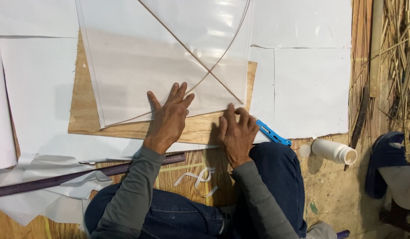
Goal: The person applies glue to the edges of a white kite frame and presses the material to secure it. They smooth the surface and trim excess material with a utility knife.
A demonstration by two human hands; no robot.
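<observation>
Bright, even light falls from above, throwing soft shadows just under the left hand (169,116) and right hand (237,132). Glare streaks the clear plastic sheet (169,57) near its top edge. The centre is sharp; the white paper sheets (311,88) look slightly washed out, and the lower right corner is dimmer.
</observation>
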